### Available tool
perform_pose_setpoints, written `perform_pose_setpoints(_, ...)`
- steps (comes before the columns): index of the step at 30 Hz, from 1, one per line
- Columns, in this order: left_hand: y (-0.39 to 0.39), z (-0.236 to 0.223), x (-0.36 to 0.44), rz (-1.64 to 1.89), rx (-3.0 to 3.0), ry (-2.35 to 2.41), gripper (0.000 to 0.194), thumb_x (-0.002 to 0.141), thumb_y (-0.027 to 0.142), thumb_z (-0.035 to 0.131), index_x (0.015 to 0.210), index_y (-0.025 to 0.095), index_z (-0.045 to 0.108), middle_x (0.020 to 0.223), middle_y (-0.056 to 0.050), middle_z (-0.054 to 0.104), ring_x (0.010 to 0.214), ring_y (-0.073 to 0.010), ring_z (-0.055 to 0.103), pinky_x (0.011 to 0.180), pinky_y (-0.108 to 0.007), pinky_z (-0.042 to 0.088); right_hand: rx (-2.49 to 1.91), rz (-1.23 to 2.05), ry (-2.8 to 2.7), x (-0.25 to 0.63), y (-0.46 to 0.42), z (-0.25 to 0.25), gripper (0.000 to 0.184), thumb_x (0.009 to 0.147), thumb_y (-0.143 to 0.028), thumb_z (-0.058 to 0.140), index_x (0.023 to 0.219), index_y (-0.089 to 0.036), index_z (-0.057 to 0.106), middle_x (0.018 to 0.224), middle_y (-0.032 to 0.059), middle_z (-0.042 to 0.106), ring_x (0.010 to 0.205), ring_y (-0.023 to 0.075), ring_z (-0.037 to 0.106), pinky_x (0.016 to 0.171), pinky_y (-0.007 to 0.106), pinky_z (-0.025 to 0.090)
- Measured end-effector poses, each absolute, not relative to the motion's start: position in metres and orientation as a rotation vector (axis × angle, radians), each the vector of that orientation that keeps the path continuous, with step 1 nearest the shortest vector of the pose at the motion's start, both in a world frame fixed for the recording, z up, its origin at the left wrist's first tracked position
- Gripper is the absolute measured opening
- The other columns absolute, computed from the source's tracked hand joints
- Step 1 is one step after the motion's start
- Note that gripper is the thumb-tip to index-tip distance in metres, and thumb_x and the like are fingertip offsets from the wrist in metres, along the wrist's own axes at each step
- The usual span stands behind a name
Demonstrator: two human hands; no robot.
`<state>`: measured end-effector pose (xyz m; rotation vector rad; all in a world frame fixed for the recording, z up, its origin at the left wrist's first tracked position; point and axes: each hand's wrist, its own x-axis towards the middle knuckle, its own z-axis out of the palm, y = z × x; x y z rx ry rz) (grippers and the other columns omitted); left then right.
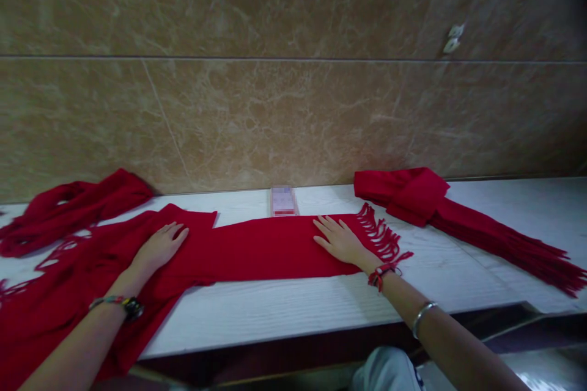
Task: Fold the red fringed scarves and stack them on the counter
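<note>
A red fringed scarf [270,250] is spread across the white table. Its right stretch is flat, with the tassels at the right end, while its left part is wider, rumpled and hangs over the front edge. My left hand [160,247] rests palm down on the rumpled part, fingers stretched out. Near the tasselled end, my right hand [340,241] lies flat with fingers spread, pressing on the cloth. Neither hand grasps anything.
A second red scarf [417,195], folded over itself, lies at the right. Another bunched red cloth [92,201] sits at the back left. A small clear-edged box or card [283,201] stands against the marbled wall [257,116]. The white table [275,311] ends in front.
</note>
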<state>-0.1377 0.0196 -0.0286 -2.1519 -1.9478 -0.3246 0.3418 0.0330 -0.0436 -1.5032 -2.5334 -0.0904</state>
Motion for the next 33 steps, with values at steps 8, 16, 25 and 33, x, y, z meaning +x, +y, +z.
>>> perform_pose_setpoints(8,-0.051,0.008,-0.077,-0.108,-2.592,-1.651,0.060,0.079,0.054,0.041,0.131,0.023,0.037,0.140,-0.008,0.031,0.128,-0.0246,0.025,0.102,-0.042,0.027,-1.475,-0.116,-2.570,0.345,0.039,-0.049,0.054,0.088,-0.046,0.024,0.134,-0.018,0.032,0.139,0.0080,0.031,0.129,0.0226,0.024,0.102,0.046,0.023)
perform_pose_setpoints(16,-0.074,0.011,-0.063,-0.138,-2.583,-1.452,0.033,0.084,0.033,0.045,0.113,0.024,0.057,0.119,-0.006,0.055,0.108,-0.0185,0.050,0.095,-0.034,0.038,-1.432,-0.104,-2.569,0.350,0.039,-0.050,0.053,0.088,-0.046,0.026,0.133,-0.019,0.034,0.139,0.0077,0.032,0.128,0.0217,0.026,0.102,0.045,0.025)
perform_pose_setpoints(25,-0.073,-0.001,-0.021,-0.174,-2.497,-1.137,0.025,0.083,0.016,0.045,0.102,0.019,0.061,0.098,-0.007,0.063,0.092,-0.0167,0.056,0.080,-0.031,0.045,-1.425,-0.049,-2.509,0.355,0.045,-0.053,0.052,0.087,-0.044,0.029,0.130,-0.016,0.039,0.135,0.0103,0.039,0.126,0.0213,0.031,0.102,0.043,0.026)
perform_pose_setpoints(33,-0.066,-0.011,-0.014,-0.383,-2.621,-1.237,0.027,0.087,0.028,0.039,0.095,0.019,0.063,0.091,-0.007,0.063,0.087,-0.0168,0.057,0.079,-0.031,0.047,-1.299,-0.061,-2.501,0.336,0.032,-0.037,0.045,0.086,-0.036,0.033,0.125,-0.016,0.045,0.133,0.0108,0.041,0.125,0.0223,0.031,0.104,0.046,0.021)
